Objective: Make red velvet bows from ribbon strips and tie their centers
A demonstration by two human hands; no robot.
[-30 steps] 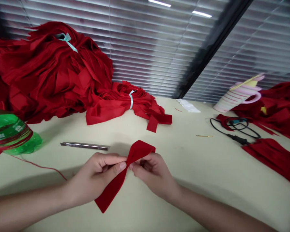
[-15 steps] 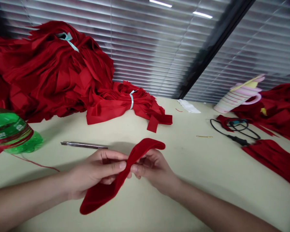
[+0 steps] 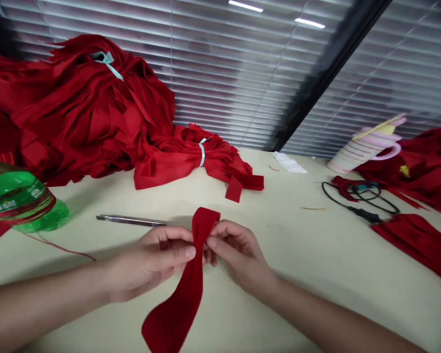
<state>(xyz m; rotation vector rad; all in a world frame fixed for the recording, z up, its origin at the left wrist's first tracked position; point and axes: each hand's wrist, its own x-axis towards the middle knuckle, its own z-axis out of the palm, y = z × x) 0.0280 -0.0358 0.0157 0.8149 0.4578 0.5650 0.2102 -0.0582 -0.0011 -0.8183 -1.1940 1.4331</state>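
Observation:
A red velvet ribbon strip (image 3: 180, 304) is held above the table between both hands, pinched narrow near its middle. My left hand (image 3: 154, 262) grips its left edge between thumb and fingers. From the other side, my right hand (image 3: 238, 252) pinches the same strip with thumb and forefinger; its other fingers are partly hidden behind the cloth. The upper end of the ribbon folds over above the fingers, and the lower end hangs toward me. Just beyond my left hand lies a slim metal craft knife (image 3: 128, 220).
At left, a green plastic bottle (image 3: 11, 189) wound with red thread lies on its side. Behind are a heap of red strips (image 3: 95, 113) and a tied bundle (image 3: 183, 157). At right are a striped mug (image 3: 356, 149), a black cable (image 3: 360, 212), a gold needle-like piece (image 3: 313, 209) and more red fabric (image 3: 419, 240).
The ribbon has swung more upright between my fingers. Its upper end no longer stretches right over my right hand, and its lower end hangs further down and right. Both hands still pinch it.

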